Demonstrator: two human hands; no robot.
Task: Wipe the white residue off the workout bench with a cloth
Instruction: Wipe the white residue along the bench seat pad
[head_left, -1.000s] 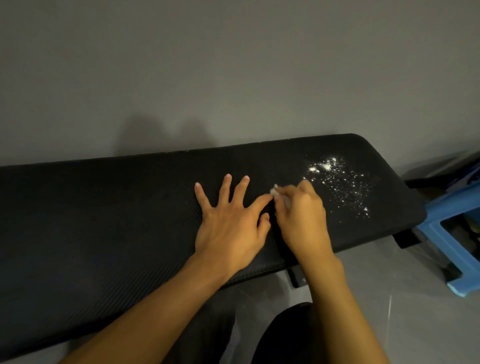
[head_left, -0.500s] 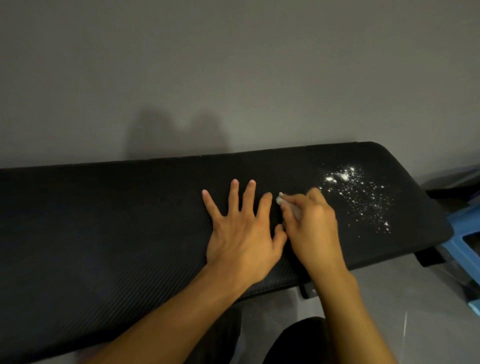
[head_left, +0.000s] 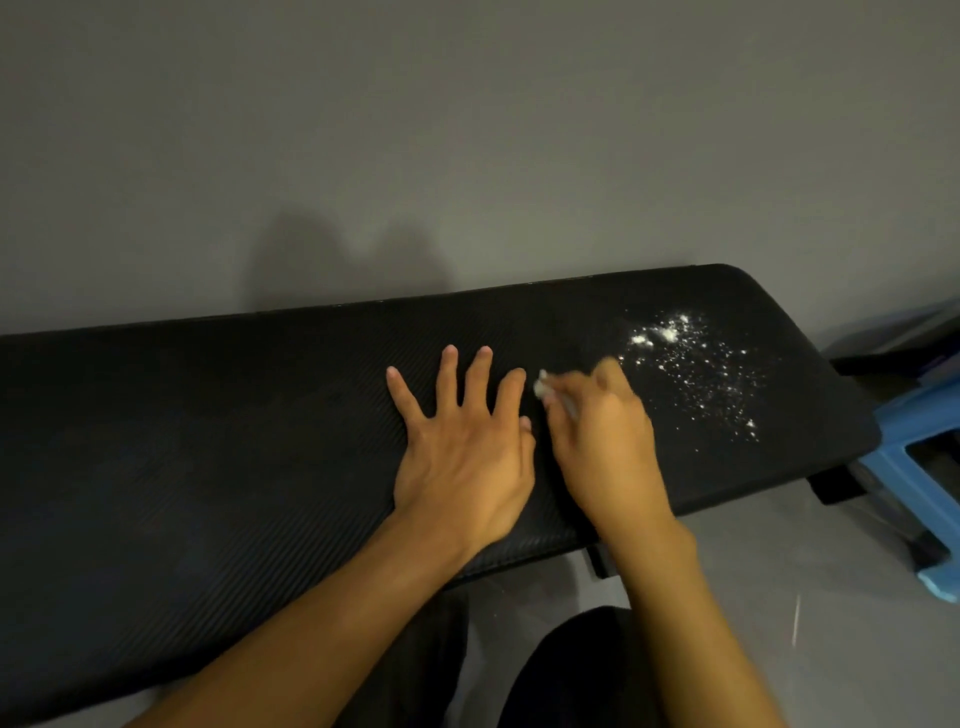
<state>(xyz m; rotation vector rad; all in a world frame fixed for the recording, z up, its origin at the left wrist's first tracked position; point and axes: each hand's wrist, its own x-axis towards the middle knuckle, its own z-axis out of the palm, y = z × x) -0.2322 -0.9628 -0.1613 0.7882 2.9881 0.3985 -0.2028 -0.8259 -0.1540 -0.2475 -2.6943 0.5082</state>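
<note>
Down low, closest to us, are the person's dark knees (head_left: 571, 670) and the grey floor (head_left: 810, 587). Two bare arms reach up from there onto the long black bench (head_left: 208, 441).

The left hand (head_left: 462, 457) lies flat on the bench. Its fingers are straight and spread wide, and it holds nothing.

The right hand (head_left: 602, 441) is just beside it, a bit blurry. Its fingers are curled in and they pinch a small white cloth (head_left: 545, 387). A bit of the cloth pokes out by the fingertips, right next to the left hand's pointer finger.

A little farther, on the right end of the bench, is the white residue (head_left: 691, 364). It is a patch of white dots and small clumps, just past the right hand.

A blue stool (head_left: 924, 467) stands on the floor by that end. Behind it all is a plain grey wall (head_left: 467, 130) with a dark shadow on it.
</note>
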